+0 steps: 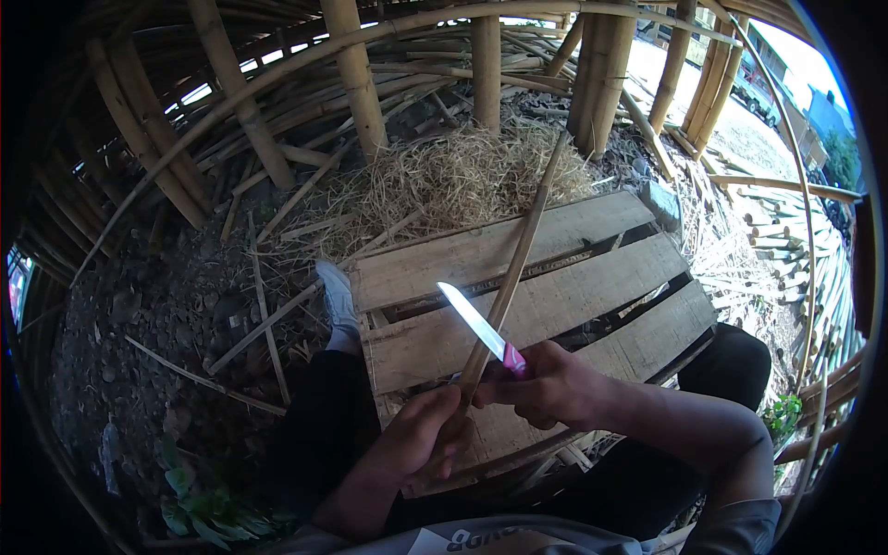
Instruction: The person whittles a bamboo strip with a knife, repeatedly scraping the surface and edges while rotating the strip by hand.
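My left hand [424,431] is closed round the near end of a long bamboo strip [521,250], which slants up and away over the slatted wooden platform [416,356]. In my right hand [555,384] is a knife [477,322] with a pink handle. Its bright blade points up and to the left, crossing over the strip just above my left hand. The fingers of my right hand wrap the handle and sit close beside the strip. Both hands are near each other, above the platform's front edge.
A heap of pale shavings [462,180] lies behind the platform. Upright bamboo posts [351,79] stand beyond it, with stacked poles [786,240] at the right. Loose strips lie on the dirt at left, near my white shoe [337,298]. A concrete block [662,205] sits by the platform's far right corner.
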A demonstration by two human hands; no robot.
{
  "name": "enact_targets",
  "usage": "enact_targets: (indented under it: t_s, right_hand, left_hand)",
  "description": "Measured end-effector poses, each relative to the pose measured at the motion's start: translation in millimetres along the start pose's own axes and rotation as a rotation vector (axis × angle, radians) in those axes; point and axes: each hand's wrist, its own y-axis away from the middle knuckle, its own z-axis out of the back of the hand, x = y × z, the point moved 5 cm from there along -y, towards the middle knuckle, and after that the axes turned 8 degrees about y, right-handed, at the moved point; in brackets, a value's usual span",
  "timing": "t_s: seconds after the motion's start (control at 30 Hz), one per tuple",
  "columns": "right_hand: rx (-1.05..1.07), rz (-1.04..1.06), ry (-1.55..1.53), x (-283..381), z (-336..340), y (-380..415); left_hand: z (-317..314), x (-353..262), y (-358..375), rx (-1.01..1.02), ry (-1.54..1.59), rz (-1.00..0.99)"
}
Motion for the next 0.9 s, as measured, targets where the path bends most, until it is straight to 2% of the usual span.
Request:
enact_targets:
  t_s: [0.23,0.37,0.47,0.53,0.57,0.67,0.73,0.83,0.9]
  right_hand:
    - [0.124,-0.032,-0.201,-4.2,-3.0,-0.8]
    - [0.204,-0.019,-0.183,6.5,-3.6,7.8]
    - [0.218,-0.043,-0.120,8.6,10.5,7.4]
    - [0.312,-0.022,0.190,7.4,26.4,1.8]
    - [0.312,-0.024,0.191,11.4,34.1,0.4]
    - [0.174,0.067,0.383,25.8,56.7,-8.2]
    - [-0.325,0.287,-0.239,35.5,88.8,-17.8]
    - [-0.414,0.263,-0.091,33.6,102.7,-24.4]
    - [-0.420,0.271,-0.120,30.7,94.2,-25.1]
  left_hand:
    - [-0.4,0.9,-0.1,-0.079,-0.035,-0.005]
    - [7.5,3.6,-3.9,-0.007,0.102,-0.004]
    - [3.7,2.5,-2.3,0.009,0.108,-0.001]
    - [1.2,2.5,-2.3,0.032,0.070,-0.016]
    - [0.7,3.0,-2.1,0.033,0.071,-0.017]
    - [-2.1,2.5,-2.5,0.056,0.072,-0.033]
    - [-2.7,1.7,-2.1,0.047,0.005,-0.049]
    - [-3.1,2.2,-1.7,0.031,-0.056,-0.054]
    - [-3.6,2.5,-1.3,0.028,-0.074,-0.043]
